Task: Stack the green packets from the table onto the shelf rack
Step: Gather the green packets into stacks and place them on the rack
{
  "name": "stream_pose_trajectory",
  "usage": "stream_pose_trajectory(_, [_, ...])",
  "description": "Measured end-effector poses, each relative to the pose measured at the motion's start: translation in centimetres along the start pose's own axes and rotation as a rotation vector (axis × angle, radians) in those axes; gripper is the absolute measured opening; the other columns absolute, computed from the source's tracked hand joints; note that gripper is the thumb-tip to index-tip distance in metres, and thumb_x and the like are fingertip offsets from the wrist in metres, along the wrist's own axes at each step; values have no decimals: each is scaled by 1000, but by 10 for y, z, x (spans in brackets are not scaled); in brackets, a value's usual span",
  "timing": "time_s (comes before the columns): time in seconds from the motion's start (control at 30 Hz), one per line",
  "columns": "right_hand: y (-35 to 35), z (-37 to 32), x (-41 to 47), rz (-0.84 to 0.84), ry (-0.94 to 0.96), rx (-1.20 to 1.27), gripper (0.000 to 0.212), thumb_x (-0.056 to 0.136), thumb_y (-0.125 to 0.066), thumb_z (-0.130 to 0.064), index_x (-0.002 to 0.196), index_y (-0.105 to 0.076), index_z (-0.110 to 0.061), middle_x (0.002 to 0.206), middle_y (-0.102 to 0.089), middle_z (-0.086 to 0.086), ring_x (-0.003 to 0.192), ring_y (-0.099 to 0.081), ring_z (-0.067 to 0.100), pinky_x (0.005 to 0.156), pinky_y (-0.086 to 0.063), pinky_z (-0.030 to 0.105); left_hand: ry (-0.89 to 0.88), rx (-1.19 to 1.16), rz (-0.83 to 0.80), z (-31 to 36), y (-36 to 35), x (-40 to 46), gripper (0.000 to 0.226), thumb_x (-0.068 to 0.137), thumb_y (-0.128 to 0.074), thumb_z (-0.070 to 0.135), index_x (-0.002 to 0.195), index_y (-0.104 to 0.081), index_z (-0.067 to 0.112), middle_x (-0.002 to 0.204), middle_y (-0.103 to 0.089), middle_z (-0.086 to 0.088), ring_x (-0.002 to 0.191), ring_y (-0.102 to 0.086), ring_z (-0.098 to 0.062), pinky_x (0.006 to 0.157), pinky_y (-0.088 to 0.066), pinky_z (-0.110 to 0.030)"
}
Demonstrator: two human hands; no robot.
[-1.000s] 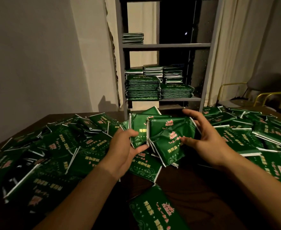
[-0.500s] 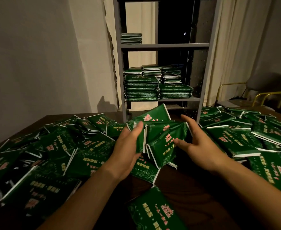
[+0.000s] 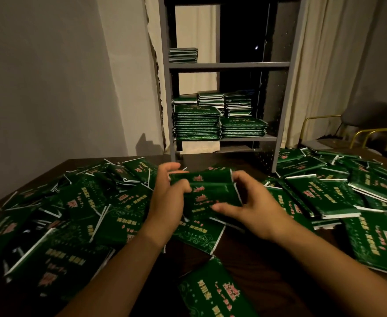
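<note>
A small bundle of packets [image 3: 207, 194] is held above the middle of the table [image 3: 245, 266], between the left hand [image 3: 167, 197] on its left and the right hand [image 3: 249, 202] on its right. Loose packets [image 3: 78, 216] are spread on the table to the left, more packets [image 3: 325, 193] to the right, and one packet [image 3: 213, 291] lies nearest. Behind the table stands the shelf rack [image 3: 229, 65] (stacks [image 3: 197, 124] on its lower shelf, a smaller pile [image 3: 183, 55] above). A chair [image 3: 371, 124] is placed far right.

The packets [image 3: 39, 259] at the lower left are blurring, their print unreadable; the shelf rack [image 3: 224, 65] is running off the top edge, its upper part hidden.
</note>
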State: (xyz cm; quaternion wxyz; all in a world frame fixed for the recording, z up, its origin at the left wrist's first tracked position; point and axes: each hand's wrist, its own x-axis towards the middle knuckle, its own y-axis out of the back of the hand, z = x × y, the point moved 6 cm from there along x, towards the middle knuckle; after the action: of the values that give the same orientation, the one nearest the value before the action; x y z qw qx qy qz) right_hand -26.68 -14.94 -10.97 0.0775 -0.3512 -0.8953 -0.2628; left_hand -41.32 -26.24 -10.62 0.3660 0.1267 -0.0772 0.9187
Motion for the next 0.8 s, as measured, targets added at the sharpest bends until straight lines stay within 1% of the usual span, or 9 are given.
stream_pose_trajectory(0.07, [-4, 0, -1, -19, 19, -40, 78, 75, -86, -22, 138, -41, -32, 119, -65, -12, 111, -64, 3, 99, -54, 32, 14, 22, 39, -3, -1, 1, 42, 83, -48, -5, 116, -52, 21, 113, -60, -6, 102, -63, -26, 81, -57, -46])
stream_pose_trajectory(0.13, [-1, 0, 0, -13, 29, -20, 87, 81, -82, -19, 147, -29, -35, 128, -58, -12, 115, -62, 5, 101, -52, 30, 1, 42, 56, -4, -3, 1, 42, 87, -46, -9, 114, -54, 23, 114, -61, -4, 101, -62, -21, 79, -54, -38])
stream_pose_trajectory(0.27, [-11, -4, -5, -120, 36, -121, 78, 93, -66, -11, 150, -20, -38, 130, -51, -21, 118, -53, -9, 103, -43, 16, -7, 106, 24, -5, -8, 1, 19, 99, -50, 14, 105, -65, 24, 107, -67, -1, 96, -65, -17, 75, -50, -30])
stream_pose_trajectory(0.33, [-14, -3, -6, -157, 20, -175, 75, 95, -61, -8, 149, -18, -37, 132, -50, -14, 120, -52, -2, 106, -42, 21, 36, 125, -60, -9, -11, 1, 12, 93, -58, 22, 99, -68, 25, 106, -68, -4, 94, -67, -19, 73, -51, -31])
stream_pose_trajectory(0.43, [-9, -3, -4, -122, 26, -179, 62, 96, -56, -5, 143, -27, -33, 130, -55, -10, 120, -54, 5, 106, -44, 29, 63, 213, -176, -13, -11, -1, 30, 80, -66, 20, 107, -62, 32, 110, -67, -5, 93, -69, -19, 71, -55, -33])
stream_pose_trajectory(0.53, [-4, -2, -4, -101, -28, -22, 53, 96, -55, 5, 135, -40, -29, 119, -63, -14, 110, -61, -5, 91, -51, 17, 85, 246, -147, -16, -7, -1, 53, 86, -65, -2, 124, -48, 32, 113, -64, -2, 88, -70, -14, 68, -59, -29])
stream_pose_trajectory(0.6, [3, -2, -4, -63, -74, 94, 53, 95, -56, 8, 133, -44, -26, 114, -66, -11, 104, -65, -4, 81, -52, 12, 113, 179, -137, -17, -8, -1, 59, 86, -68, 1, 130, -44, 32, 117, -64, 0, 94, -69, -12, 74, -59, -27])
stream_pose_trajectory(0.7, [18, -1, -1, 37, -126, 255, 55, 91, -62, 7, 132, -47, -27, 111, -66, -10, 97, -68, 1, 75, -55, 17, 169, 151, -96, -15, -11, 2, 34, 82, -74, 17, 114, -62, 22, 105, -74, -1, 97, -70, -22, 95, -54, -48])
stream_pose_trajectory(0.8, [27, 1, 0, 110, -212, 482, 50, 88, -65, 6, 129, -53, -19, 107, -73, 0, 96, -72, 15, 80, -57, 30, 181, 43, -137, -7, -19, 2, 13, 88, -72, 17, 100, -72, 19, 96, -78, -2, 95, -73, -26, 96, -54, -49])
